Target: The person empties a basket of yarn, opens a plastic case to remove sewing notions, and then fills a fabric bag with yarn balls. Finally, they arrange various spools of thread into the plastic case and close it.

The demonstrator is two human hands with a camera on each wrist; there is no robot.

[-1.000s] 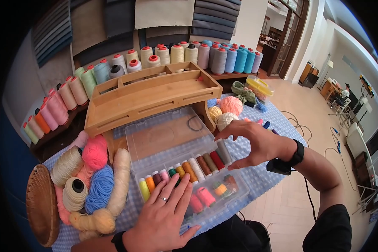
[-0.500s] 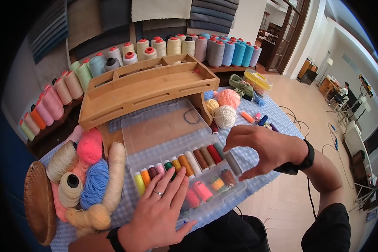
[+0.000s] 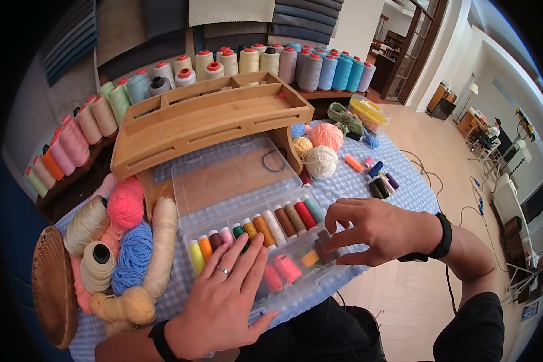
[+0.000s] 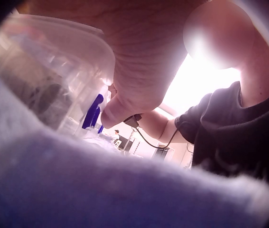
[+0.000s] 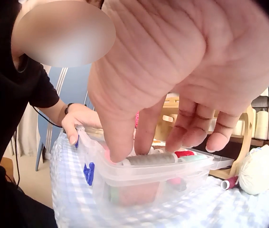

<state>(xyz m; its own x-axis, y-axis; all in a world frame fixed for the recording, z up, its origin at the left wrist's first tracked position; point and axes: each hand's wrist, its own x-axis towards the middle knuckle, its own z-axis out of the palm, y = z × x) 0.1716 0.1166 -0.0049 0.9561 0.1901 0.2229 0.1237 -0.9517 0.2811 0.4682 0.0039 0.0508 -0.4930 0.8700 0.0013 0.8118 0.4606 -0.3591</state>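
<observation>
My right hand (image 3: 374, 232) pinches a grey thread spool (image 5: 151, 159) between thumb and fingers, at the right end of a clear plastic box (image 5: 120, 171). In the head view the fingers partly cover this spool. My left hand (image 3: 223, 295) lies with fingers spread over the front of the box, its fingertips beside the row of spools. That row runs from a yellow spool (image 3: 196, 256) through brown and white ones to a red spool (image 3: 301, 214) and a pale teal spool (image 3: 313, 208). Pink spools (image 3: 288, 269) show in the front section. The clear lid (image 3: 223, 181) is folded back.
A wooden rack (image 3: 211, 133) stands behind the box. Yarn skeins (image 3: 133, 259) and a wicker basket (image 3: 54, 289) are at left. Yarn balls (image 3: 321, 161) and loose spools (image 3: 377, 184) lie on the checked cloth at right. Large thread cones (image 3: 247, 60) line the back.
My right hand has brought the grey spool down and forward, from over the right end of the row to the box's front right. My left hand stays on the box.
</observation>
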